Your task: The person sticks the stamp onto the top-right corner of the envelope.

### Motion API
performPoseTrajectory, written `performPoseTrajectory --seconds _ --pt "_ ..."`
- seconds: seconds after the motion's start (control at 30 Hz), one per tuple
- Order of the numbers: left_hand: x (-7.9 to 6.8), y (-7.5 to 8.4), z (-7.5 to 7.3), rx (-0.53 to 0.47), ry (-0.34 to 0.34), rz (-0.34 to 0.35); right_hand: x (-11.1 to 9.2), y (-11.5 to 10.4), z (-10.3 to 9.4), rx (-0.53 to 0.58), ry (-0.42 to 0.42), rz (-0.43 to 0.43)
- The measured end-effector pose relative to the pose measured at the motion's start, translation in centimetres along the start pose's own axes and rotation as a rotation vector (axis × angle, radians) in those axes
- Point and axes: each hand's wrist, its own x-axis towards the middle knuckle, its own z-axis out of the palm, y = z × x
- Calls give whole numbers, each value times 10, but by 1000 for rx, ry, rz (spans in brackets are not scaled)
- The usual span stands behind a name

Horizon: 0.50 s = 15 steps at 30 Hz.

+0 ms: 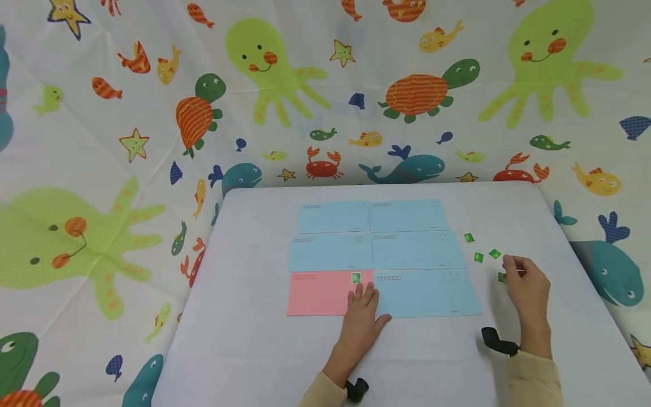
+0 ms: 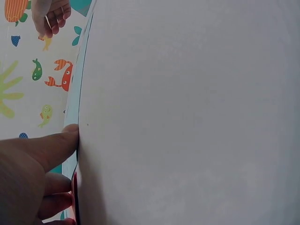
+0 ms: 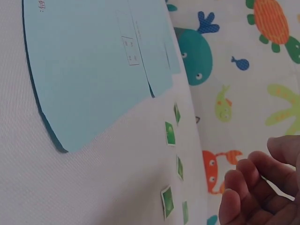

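Observation:
My left hand rests with straight fingers on the lower right part of the pink envelope, its thumb over the blue envelope beside it. A green stamp lies at the pink envelope's upper right corner, just above those fingertips. To the right, my right hand hovers over loose green stamps, its fingers loosely bent. In the right wrist view, thumb and fingers of the right hand stand apart with nothing between them, and several stamps lie below on the cloth.
More blue envelopes lie in two columns above the pink one, edges touching or overlapping. A white cloth covers the table. Behind and beside it hangs a curtain printed with sea animals. Black straps with small devices sit at both wrists.

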Motion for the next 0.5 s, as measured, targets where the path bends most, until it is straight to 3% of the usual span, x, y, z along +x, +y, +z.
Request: performPoseTrajectory --seconds 0.5 --pt "-1 0 -1 -28 4 -5 13 14 -5 -17 -23 38"
